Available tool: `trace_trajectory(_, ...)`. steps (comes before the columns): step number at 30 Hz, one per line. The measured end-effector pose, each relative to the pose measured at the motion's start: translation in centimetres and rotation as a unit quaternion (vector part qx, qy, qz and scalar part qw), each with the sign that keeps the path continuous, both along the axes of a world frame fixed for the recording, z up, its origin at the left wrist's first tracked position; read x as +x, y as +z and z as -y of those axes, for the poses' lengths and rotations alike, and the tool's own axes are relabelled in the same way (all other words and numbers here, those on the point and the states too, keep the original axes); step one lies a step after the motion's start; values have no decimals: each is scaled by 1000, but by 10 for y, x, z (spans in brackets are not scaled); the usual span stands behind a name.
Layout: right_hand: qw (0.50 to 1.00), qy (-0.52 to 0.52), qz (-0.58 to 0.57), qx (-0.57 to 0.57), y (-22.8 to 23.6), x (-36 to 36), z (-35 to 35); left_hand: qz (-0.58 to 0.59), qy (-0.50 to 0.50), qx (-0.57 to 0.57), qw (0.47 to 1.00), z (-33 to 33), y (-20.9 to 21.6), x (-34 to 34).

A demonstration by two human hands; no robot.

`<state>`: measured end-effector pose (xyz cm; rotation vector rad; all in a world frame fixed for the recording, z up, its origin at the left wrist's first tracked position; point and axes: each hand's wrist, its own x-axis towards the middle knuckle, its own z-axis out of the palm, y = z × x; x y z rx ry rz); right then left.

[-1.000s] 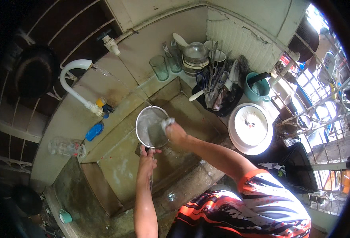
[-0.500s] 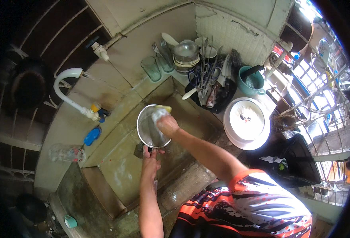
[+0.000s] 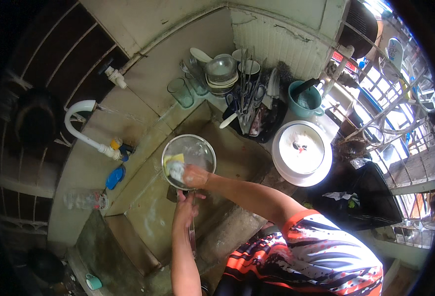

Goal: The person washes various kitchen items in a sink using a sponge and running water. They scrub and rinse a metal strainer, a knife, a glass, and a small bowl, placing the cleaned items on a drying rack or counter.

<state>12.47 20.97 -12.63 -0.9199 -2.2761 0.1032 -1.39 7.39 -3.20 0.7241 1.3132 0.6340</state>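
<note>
Round vessel [image 3: 194,153], grey with a pale rim, is held over the broad brown sink [image 3: 151,203], just beyond the left hand [image 3: 184,211] and under the right hand [image 3: 196,176], with stacked white dishes [image 3: 296,180] well apart from it on the person's right. Close to the rim, the left hand is clamped around the long handle [image 3: 193,236], while the right hand reaches across into the vessel, near the left but apart from it, its fingers closed on a foamy yellow sponge [image 3: 174,159] at the left part of the inside.
</note>
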Motion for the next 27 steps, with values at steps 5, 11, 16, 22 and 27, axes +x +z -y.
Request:
trace_trajectory(5,978,-192,-64,-59,5,-3,10,-26,-9,-41,999,3,-3,4)
trace_trajectory(11,990,-51,39,-128,22,-2,27,12,32,-9,999,0,-9,13)
trace_trajectory(16,959,-257,-120,-15,27,-2,32,69,-5,-22,997,-4,-5,16)
trace_trajectory(22,911,-225,-338,-75,31,-1,22,24,13,-22,999,-3,-10,26)
trace_trajectory(27,953,-149,-260,39,31,-19,17,21,5,-19,1000,-5,-9,26)
